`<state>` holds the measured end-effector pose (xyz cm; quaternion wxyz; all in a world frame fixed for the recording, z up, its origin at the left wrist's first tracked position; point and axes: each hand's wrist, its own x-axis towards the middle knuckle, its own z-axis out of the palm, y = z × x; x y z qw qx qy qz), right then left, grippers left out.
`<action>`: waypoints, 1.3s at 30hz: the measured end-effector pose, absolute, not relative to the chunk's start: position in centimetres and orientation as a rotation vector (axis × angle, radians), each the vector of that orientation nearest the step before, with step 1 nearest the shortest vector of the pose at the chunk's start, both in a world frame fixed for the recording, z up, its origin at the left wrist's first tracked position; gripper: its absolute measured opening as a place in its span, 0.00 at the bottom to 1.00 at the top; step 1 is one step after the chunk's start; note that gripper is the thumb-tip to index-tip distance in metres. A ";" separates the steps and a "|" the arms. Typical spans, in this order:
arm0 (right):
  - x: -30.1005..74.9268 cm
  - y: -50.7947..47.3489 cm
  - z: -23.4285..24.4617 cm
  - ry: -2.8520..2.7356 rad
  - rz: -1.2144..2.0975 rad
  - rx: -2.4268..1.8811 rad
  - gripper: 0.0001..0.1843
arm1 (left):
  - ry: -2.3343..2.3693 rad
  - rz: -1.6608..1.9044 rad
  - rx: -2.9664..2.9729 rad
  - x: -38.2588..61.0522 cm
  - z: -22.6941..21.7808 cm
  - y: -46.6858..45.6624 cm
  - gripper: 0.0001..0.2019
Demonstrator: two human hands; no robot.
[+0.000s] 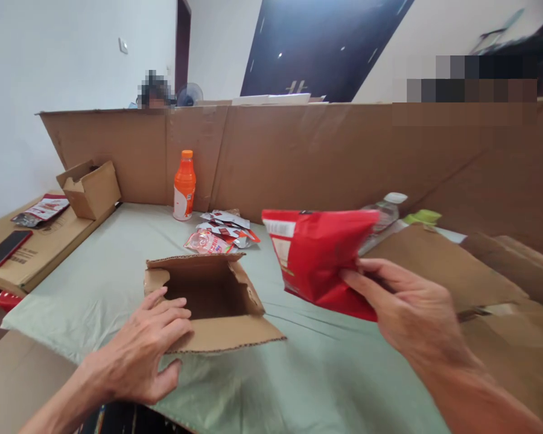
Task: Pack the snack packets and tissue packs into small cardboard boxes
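A red snack bag (323, 259) hangs in the air to the right of the box, pinched at its right edge by my right hand (411, 307). An opened cardboard box (228, 331) stands on the green cloth with its flaps folded outward, and its inside is dark. My left hand (156, 337) rests on the box's left flap and near corner, fingers spread. Just behind the box lie a pink packet (206, 242) and several white and orange sachets (230, 226).
An orange drink bottle (184, 190) stands by the cardboard wall (298, 157). Far left are a small carton (97, 190), a foil pouch (43, 210) and a phone (6, 248). To the right lie a clear bottle (384, 211) and cardboard sheets (447, 265). Behind the wall a person's head (154, 90) shows.
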<state>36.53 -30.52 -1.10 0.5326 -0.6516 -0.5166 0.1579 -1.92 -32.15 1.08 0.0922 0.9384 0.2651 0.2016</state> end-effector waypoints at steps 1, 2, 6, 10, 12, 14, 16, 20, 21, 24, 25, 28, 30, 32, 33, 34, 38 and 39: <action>35.6 -30.6 -0.3 -1.126 0.411 -1.439 0.08 | 0.776 0.547 2.784 -1.6 1.2 -31.7 0.23; 34.6 -30.7 0.4 -1.021 0.447 -1.320 0.08 | 0.771 0.497 2.784 -1.3 1.3 -31.3 0.25; 30.0 -30.3 3.0 -0.955 0.631 -1.047 0.12 | 0.817 0.303 2.827 -0.1 1.4 -30.3 0.22; 25.7 -29.2 2.9 -1.148 0.846 -1.067 0.13 | 0.954 0.239 2.936 0.4 1.4 -30.4 0.15; 24.5 -28.5 2.1 -1.323 0.872 -1.106 0.13 | 1.030 0.292 3.001 0.2 1.5 -30.6 0.13; 24.3 -27.9 1.4 -1.509 0.832 -1.158 0.12 | 1.132 0.372 3.038 -0.2 1.5 -30.9 0.09; 24.7 -27.6 1.1 -1.711 0.748 -1.233 0.11 | 1.207 0.422 3.045 -0.9 1.4 -31.2 0.04; 25.4 -27.2 1.7 -2.205 0.496 -1.439 0.11 | 1.179 0.462 3.051 -1.8 1.0 -31.4 0.03; 25.2 -27.0 1.9 -2.341 0.434 -1.512 0.12 | 1.172 0.469 3.050 -1.9 0.9 -31.4 0.03; 23.8 -26.6 2.7 -2.719 0.307 -1.723 0.14 | 1.181 0.495 3.045 -2.0 0.6 -31.5 0.05; 23.2 -26.4 2.9 -2.818 0.302 -1.748 0.15 | 1.179 0.505 3.046 -1.9 0.6 -31.5 0.05; 21.7 -26.1 3.4 -2.978 0.338 -1.700 0.16 | 1.152 0.493 3.040 -2.0 0.7 -31.6 0.06; 21.2 -26.0 3.4 -3.016 0.376 -1.629 0.16 | 1.127 0.456 3.013 -2.1 0.8 -31.8 0.06; 21.0 -26.1 3.1 -3.040 0.408 -1.560 0.16 | 1.101 0.453 2.983 -2.1 1.1 -32.0 0.06; 20.9 -26.1 2.9 -3.051 0.417 -1.529 0.16 | 1.083 0.462 2.977 -2.0 1.3 -32.2 0.06; 20.8 -26.2 2.6 -3.061 0.420 -1.508 0.17 | 1.060 0.472 2.982 -1.8 1.5 -32.3 0.06; 20.5 -26.6 1.7 -3.076 0.416 -1.478 0.17 | 0.925 0.353 3.086 -0.4 2.5 -32.5 0.08; 20.5 -26.6 1.6 -3.066 0.420 -1.479 0.17 | 0.901 0.274 3.109 -0.1 2.6 -32.4 0.08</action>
